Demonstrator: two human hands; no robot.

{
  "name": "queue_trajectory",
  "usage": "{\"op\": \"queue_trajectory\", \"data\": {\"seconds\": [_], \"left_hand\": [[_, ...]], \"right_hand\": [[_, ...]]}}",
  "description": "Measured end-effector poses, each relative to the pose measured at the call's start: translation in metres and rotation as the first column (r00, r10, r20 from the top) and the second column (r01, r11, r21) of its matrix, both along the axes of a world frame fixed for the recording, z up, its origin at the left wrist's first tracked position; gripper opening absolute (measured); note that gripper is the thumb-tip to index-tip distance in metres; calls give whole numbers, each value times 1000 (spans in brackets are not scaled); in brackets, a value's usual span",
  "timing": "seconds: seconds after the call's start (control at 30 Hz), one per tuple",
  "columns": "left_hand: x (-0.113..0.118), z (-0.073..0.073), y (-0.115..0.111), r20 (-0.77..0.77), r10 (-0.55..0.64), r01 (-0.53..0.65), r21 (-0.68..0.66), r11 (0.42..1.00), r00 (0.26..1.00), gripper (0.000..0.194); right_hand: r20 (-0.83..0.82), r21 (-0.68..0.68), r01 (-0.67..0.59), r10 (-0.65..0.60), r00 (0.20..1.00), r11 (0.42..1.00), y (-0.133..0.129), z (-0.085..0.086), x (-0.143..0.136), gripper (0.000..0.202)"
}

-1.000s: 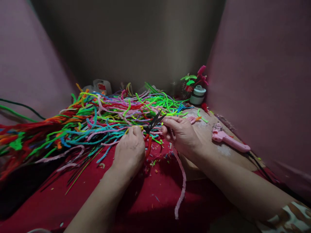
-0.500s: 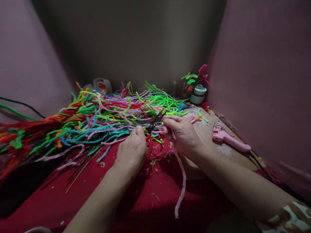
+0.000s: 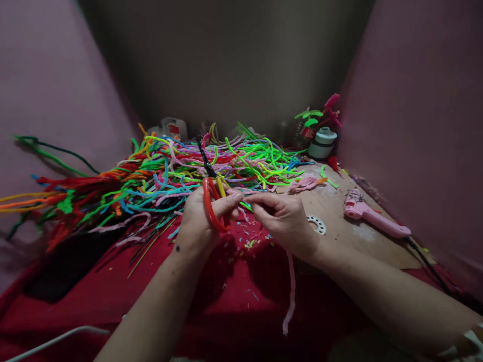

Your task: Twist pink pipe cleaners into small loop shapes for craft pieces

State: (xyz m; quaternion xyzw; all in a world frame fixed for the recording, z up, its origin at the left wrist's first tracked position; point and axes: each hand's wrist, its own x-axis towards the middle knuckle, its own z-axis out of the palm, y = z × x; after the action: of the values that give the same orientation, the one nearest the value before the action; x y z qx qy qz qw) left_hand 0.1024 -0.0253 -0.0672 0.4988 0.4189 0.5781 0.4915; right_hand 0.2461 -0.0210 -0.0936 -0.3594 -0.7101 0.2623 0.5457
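My left hand [image 3: 196, 221] is closed around scissors [image 3: 207, 200] with red handles, whose dark blades point up and away. The left thumb and fingertips also pinch together close to the tips of my right hand [image 3: 285, 218]. My right hand is closed in a pinch on a pink fuzzy pipe cleaner [image 3: 292, 294], whose long tail hangs below the palm over the table edge. Its end between the two hands is too small to make out. A large heap of coloured pipe cleaners [image 3: 181, 173] lies just beyond the hands.
A pink glue gun [image 3: 381, 221] with a black cord lies on a brown board [image 3: 339, 246] at the right. On the board are a white ring with holes [image 3: 317, 224] and a pink looped piece [image 3: 304, 184]. A lidded jar [image 3: 322, 143] stands behind. Scraps litter the red cloth [image 3: 234, 286].
The scissors have swung upright in my left hand, their blades moving away from the right fingertips. My left thumb and fingers now pinch near the right fingertips. The view has shifted slightly.
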Motion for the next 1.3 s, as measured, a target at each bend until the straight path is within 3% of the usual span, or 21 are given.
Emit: {"op": "queue_trajectory", "data": {"seconds": [0.07, 0.13, 0.23, 0.33, 0.4, 0.5, 0.57, 0.73, 0.9, 1.03, 1.1, 1.17, 1.2, 1.3], "left_hand": [[-3, -1, 1, 18, -18, 18, -24, 1000, 1000, 18], [-4, -1, 2, 47, -31, 32, -22, 999, 998, 17], [-3, 1, 1, 82, -68, 70, -14, 997, 994, 15], [-1, 3, 0, 83, -96, 97, -11, 995, 992, 13], [1, 3, -1, 79, -110, 111, -7, 994, 991, 12], [3, 3, -2, 98, -136, 137, 1, 991, 986, 11], [3, 2, -2, 128, -138, 137, 14, 990, 982, 11], [2, -2, 1, 163, -139, 137, 25, 990, 977, 8], [5, -2, 2, 193, -123, 125, 1, 992, 974, 10], [-1, -1, 5, -39, -6, 7, 24, 1000, 999, 16], [-10, -4, 8, -264, 71, -53, 77, 996, 962, 21], [-19, -11, 10, -535, 63, 15, 140, 990, 842, 23], [-24, -14, 10, -688, 11, 114, 136, 984, 726, 19], [-29, -23, 5, -960, -107, 369, -4, 929, 258, 6]], "right_hand": [[-46, -84, -68, 65, 997, 994, -1, 1, -1, 18], [-179, -293, -240, 193, 965, 926, 1, 5, 0, 13], [-463, -530, -556, 331, 823, 640, 6, 11, 3, 17], [-649, -578, -719, 317, 691, 385, 10, 10, 6, 12], [-713, -574, -766, 283, 642, 290, 12, 6, 6, 10], [-777, -556, -800, 199, 597, 227, 12, 3, 4, 6], [-795, -549, -801, 147, 589, 237, 11, 2, 2, 6], [-774, -556, -757, 118, 623, 344, 10, 4, 0, 10], [-770, -545, -745, 123, 627, 386, 9, 4, 0, 9], [-787, -501, -772, 165, 595, 392, 11, 10, 6, 7], [-821, -436, -766, 141, 554, 472, 15, 19, 13, 2], [-840, -380, -726, 114, 530, 573, 18, 30, 22, 2], [-838, -364, -697, 109, 535, 618, 19, 36, 27, 4], [-801, -351, -589, 93, 592, 728, 21, 49, 38, 9]]}}
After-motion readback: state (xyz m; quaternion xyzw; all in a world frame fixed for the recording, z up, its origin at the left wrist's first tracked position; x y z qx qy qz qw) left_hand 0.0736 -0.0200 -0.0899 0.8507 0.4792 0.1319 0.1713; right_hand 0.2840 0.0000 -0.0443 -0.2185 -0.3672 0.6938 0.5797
